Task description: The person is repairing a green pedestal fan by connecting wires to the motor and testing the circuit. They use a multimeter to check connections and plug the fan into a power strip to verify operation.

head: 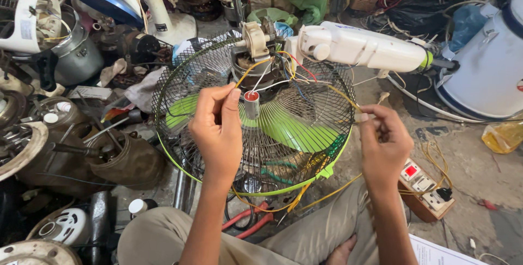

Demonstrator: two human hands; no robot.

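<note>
Your left hand is pinched shut on a yellow wire just in front of the fan motor, right beside the small grey capacitor. Your right hand is clamped on the same wire's other stretch, off to the motor's right, over the wire guard. Looks like you're mid wiring check — the next bit wants slack, not tugging.

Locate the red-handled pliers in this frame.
In the head view, the pliers lie on the floor at bottom centre, just below the fan guard's green rim, between the person's knees.
</note>
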